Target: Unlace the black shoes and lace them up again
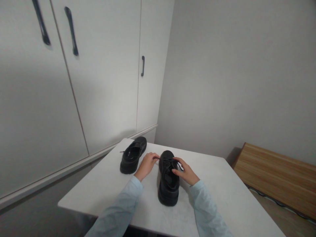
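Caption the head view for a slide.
Left hand pinches a lace, right hand at the shoe, second shoe at left.

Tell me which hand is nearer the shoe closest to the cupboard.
Left. The left hand is just right of that shoe; the right hand is farther, at the other shoe's right side.

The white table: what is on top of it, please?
One black shoe stands between the left hand and right hand; another shoe stands further left. The tabletop beneath both shoes is covered, so nothing there can be seen.
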Demonstrator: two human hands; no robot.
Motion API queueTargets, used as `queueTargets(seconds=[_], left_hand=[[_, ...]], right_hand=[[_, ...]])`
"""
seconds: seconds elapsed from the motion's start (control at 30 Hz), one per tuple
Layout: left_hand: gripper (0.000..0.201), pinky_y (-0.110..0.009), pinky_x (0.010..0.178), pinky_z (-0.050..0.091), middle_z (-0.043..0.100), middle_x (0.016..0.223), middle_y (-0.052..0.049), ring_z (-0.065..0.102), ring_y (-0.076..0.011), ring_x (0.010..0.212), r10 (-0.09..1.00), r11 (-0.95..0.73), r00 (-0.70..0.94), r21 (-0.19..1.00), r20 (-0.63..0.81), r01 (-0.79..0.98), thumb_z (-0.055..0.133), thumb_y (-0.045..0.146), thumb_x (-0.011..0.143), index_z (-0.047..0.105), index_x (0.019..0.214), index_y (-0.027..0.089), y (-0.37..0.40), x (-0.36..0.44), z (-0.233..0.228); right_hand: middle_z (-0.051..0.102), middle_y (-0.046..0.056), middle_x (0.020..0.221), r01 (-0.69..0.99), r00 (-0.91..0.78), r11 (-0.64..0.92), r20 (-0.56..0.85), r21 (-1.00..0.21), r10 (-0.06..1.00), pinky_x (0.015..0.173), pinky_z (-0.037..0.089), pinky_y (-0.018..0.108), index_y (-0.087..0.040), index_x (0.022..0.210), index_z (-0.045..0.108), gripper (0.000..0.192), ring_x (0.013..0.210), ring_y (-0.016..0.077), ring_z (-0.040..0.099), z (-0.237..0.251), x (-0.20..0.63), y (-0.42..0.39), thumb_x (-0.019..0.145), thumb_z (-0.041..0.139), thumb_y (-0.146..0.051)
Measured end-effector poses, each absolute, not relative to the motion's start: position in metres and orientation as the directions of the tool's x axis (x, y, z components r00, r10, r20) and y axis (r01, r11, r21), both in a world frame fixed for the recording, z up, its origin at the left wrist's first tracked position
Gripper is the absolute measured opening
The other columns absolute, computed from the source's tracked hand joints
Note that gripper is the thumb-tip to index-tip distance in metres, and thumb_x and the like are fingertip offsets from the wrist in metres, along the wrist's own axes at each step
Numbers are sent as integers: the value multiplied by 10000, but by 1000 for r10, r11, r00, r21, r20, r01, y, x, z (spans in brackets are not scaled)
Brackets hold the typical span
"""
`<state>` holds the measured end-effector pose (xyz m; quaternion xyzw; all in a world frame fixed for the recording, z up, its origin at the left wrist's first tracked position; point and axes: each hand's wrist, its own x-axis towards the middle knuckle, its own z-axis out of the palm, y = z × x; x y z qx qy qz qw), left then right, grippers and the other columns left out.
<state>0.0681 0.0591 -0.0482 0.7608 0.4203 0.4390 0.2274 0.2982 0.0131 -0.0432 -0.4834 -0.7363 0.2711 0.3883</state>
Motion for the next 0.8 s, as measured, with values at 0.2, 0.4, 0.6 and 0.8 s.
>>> queueTargets(seconds=[0.2,0.4,0.6,0.8], left_hand=[[135,-336,801,471,640,843,-62,605,-198,868,945,-297,133,954,300,-41,525,278,775,584,774,158,60,65,-40],[239,-296,718,504,571,691,4,605,-130,685,937,-122,240,884,252,-451,542,383,802,482,731,162,50,68,-28],[273,-140,386,266,402,568,70,345,-37,431,942,-174,207,913,263,-368,603,421,762,535,776,157,52,66,-26],[406,-201,523,380,503,632,-13,470,-94,578,853,-358,279,884,441,-301,491,437,829,582,583,127,47,63,-24]], right_hand=[[524,97,1283,506,-227,359,280,-784,933,978,369,430,-216,1196,512,527,1190,263,465,-43,298,12,702,649,-336],[520,97,1287,505,-229,360,280,-785,932,976,370,438,-216,1197,517,538,1196,275,459,-44,299,13,697,651,-360],[517,90,1294,505,-228,368,291,-781,929,979,373,440,-231,1195,522,529,1196,268,461,-44,299,13,699,649,-365],[513,92,1298,492,-231,371,293,-788,928,950,404,433,-235,1204,520,557,1188,272,468,-45,300,13,690,663,-395]])
